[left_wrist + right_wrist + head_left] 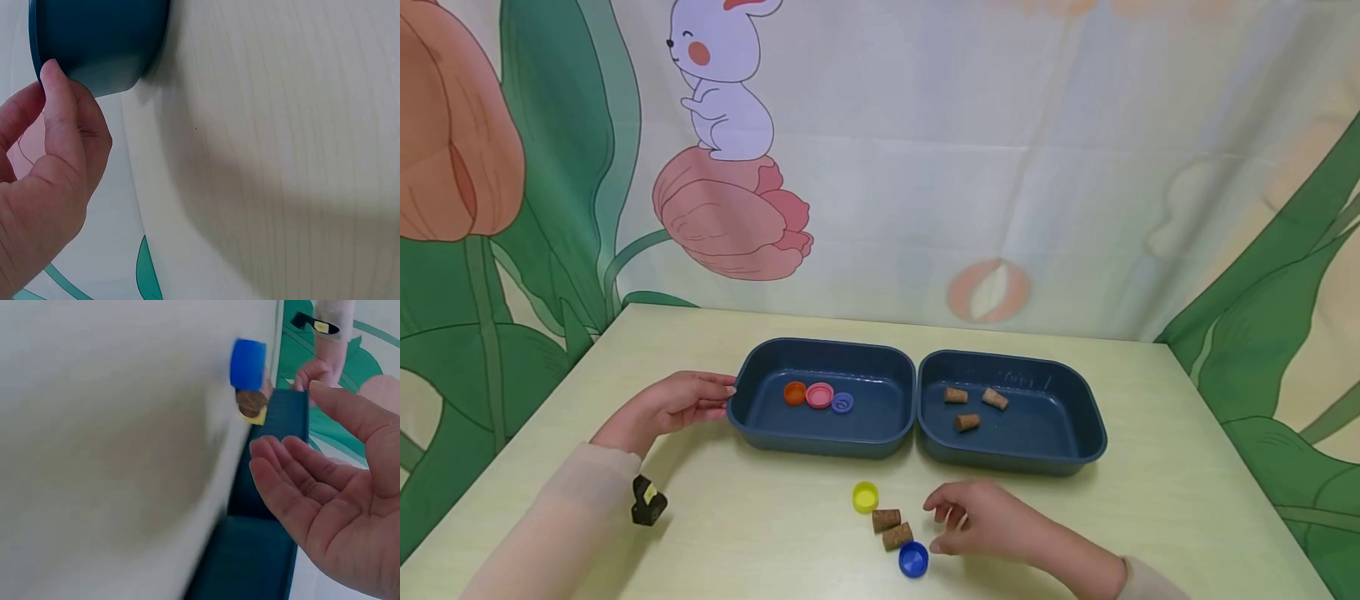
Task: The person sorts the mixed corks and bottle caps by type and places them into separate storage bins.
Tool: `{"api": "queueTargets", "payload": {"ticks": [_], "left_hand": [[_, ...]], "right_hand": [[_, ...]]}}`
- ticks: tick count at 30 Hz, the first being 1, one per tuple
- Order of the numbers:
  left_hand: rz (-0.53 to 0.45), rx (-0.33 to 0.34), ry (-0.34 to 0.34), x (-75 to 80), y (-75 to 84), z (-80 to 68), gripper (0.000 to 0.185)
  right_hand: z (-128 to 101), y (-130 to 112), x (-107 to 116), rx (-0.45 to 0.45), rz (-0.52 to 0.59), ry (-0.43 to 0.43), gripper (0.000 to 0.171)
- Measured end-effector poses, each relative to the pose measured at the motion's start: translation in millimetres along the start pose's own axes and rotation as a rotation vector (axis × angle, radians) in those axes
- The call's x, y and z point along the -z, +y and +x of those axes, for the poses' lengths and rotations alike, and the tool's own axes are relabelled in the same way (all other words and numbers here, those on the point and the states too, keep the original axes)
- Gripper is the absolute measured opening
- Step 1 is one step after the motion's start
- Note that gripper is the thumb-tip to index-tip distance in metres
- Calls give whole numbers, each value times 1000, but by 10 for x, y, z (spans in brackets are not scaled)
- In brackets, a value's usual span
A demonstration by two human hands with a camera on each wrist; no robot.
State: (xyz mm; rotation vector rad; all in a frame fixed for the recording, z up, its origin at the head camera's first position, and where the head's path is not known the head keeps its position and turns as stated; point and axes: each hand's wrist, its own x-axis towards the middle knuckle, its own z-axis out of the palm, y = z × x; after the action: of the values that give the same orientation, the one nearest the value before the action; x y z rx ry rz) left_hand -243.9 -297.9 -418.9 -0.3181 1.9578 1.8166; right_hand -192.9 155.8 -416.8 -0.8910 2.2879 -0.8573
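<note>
My left hand (688, 402) holds the left end of a dark blue tray (820, 446), fingertips at its rim; the left wrist view shows thumb and finger meeting the tray's edge (100, 56). Inside lie an orange cap (794, 393), a pink cap (819, 396) and a small purple-blue cap (842, 403). My right hand (988, 518) hovers over the table with parted, slightly bent fingers and nothing in them. Just left of it are a blue bottle cap (913, 559), two corks (886, 521) and a yellow cap (865, 497). In the right wrist view the blue cap (248, 364) stands beyond the fingertips.
A second dark blue tray (1015, 461) adjoins the first on the right, with three corks (967, 422) in it. The pale wooden table (760, 517) ends at a printed curtain (880, 208) behind. A black-and-yellow piece (647, 501) is by the left sleeve.
</note>
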Motion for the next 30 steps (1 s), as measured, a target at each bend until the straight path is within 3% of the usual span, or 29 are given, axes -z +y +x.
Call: {"api": "queueTargets", "payload": {"ticks": [16,25,30], "left_hand": [[2,14,3,-5,15,-15,55],[7,9,5,-14,26,-26,56],[6,7,4,-26,22,-25,56]], "right_hand": [[57,-118,-237,-103,-184,7,47],[72,-179,-310,-170,-296,-7,40],[63,-181,-330,-150,-331,-11,37]]}}
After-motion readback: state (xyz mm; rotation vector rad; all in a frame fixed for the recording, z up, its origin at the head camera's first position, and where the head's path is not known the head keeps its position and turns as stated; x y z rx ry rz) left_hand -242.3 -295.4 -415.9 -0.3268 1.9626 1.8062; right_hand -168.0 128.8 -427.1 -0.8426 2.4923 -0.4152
